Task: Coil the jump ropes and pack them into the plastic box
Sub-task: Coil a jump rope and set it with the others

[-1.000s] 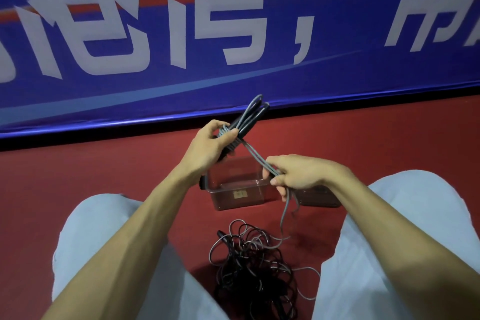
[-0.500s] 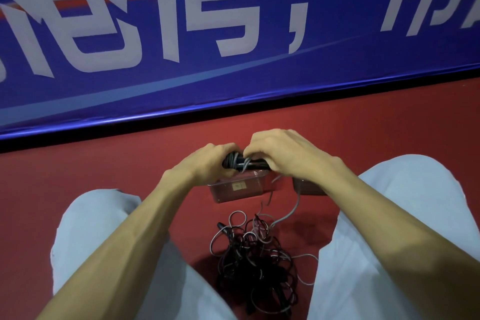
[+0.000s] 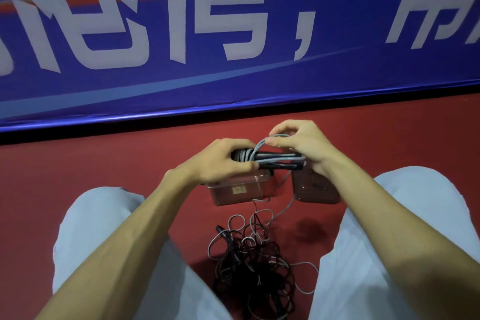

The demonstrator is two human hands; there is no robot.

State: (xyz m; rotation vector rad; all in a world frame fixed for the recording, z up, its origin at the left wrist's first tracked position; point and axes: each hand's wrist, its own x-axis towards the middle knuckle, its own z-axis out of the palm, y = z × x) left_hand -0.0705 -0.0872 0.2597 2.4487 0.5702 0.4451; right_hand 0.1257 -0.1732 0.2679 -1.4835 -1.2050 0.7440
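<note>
Just above the plastic box (image 3: 240, 191) on the red floor (image 3: 124, 169), the left hand (image 3: 220, 162) is gripping one end of the bundled jump rope (image 3: 276, 159). The right hand (image 3: 302, 147) is pinching a grey loop, wrapping it round. Coiling is under way. Next, I reckon, the trailing tail needs winding in without snagging the tangled ropes (image 3: 253, 265) below. The box rim is sitting close underneath, with open floor on either side.

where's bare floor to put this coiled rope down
Bare red floor lies left of the plastic box, below the banner, and right of the dark piece beside it. Between left knee and right knee the rope tangle crowds it.
</note>
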